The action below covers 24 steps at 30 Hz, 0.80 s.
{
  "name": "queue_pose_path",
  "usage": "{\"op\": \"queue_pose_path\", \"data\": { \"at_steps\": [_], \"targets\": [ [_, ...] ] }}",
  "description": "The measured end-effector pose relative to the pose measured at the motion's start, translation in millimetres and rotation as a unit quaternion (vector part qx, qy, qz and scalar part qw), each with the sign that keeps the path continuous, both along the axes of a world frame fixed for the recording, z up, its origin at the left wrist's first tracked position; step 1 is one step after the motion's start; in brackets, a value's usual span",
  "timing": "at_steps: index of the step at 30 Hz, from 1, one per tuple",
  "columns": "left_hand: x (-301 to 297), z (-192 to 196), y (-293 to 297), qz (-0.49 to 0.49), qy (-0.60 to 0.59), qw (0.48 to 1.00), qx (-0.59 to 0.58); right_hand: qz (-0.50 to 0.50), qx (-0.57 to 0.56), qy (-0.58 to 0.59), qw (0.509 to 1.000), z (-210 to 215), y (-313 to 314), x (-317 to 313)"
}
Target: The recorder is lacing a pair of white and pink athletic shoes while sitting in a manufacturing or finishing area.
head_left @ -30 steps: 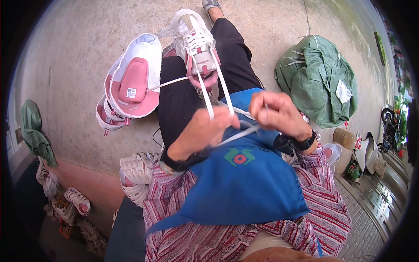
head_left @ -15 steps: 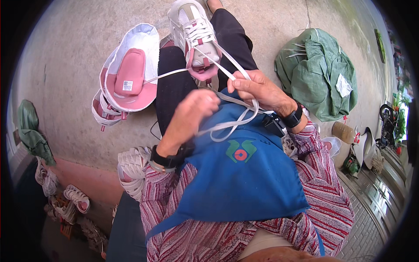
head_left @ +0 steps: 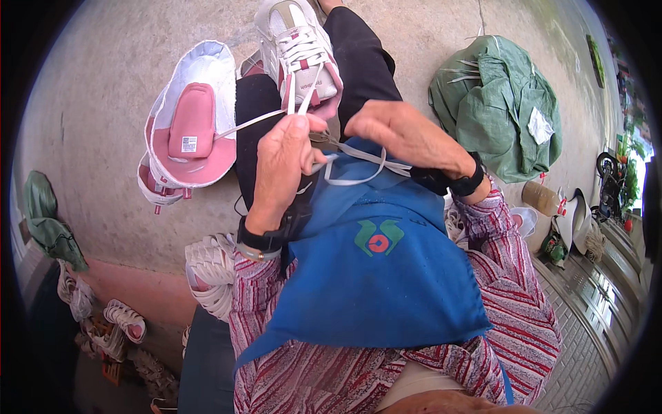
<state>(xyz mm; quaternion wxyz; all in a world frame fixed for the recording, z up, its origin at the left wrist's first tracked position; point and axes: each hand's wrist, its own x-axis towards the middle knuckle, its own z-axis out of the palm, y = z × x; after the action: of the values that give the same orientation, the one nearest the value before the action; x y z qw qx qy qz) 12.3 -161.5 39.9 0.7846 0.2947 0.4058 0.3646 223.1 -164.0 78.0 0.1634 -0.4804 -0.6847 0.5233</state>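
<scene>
A white and beige sneaker (head_left: 276,22) with pink lining sits between my knees, its toe pointing away and its front laced. My left hand (head_left: 279,162) is closed near the tongue, pinching the two white shoelaces (head_left: 302,103) between thumb and fingers. Their loose ends hang in a loop over the blue apron (head_left: 386,290). My right hand (head_left: 410,138) is bent just right of the sneaker's collar, above the lace loop. Its fingertips are turned down and hidden, so I cannot see whether they hold anything.
Left of my leg lie white and pink shoe parts (head_left: 224,83) with a pink insole (head_left: 195,114); a lace runs from there toward the sneaker. A green sack (head_left: 493,103) stands at the right. More white shoes (head_left: 210,265) sit at the lower left.
My left hand has moved up to the tongue and now grips both laces. The right hand has let go of the laces it held and shifted slightly up.
</scene>
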Motion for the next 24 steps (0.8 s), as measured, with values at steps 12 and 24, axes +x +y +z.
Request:
{"op": "queue_pose_path", "data": {
  "at_steps": [12, 24],
  "targets": [
    [2.8, 36.3, -17.5, -0.308, 0.031, 0.951, 0.027, -0.301, -0.431, 0.448, 0.723, -28.8, 12.8, -45.8],
    [-231.0, 59.5, -3.3, 0.362, -0.115, 0.921, 0.08, -0.375, -0.31, 0.317, 0.814, -63.6, 37.5, 57.2]
  ]
}}
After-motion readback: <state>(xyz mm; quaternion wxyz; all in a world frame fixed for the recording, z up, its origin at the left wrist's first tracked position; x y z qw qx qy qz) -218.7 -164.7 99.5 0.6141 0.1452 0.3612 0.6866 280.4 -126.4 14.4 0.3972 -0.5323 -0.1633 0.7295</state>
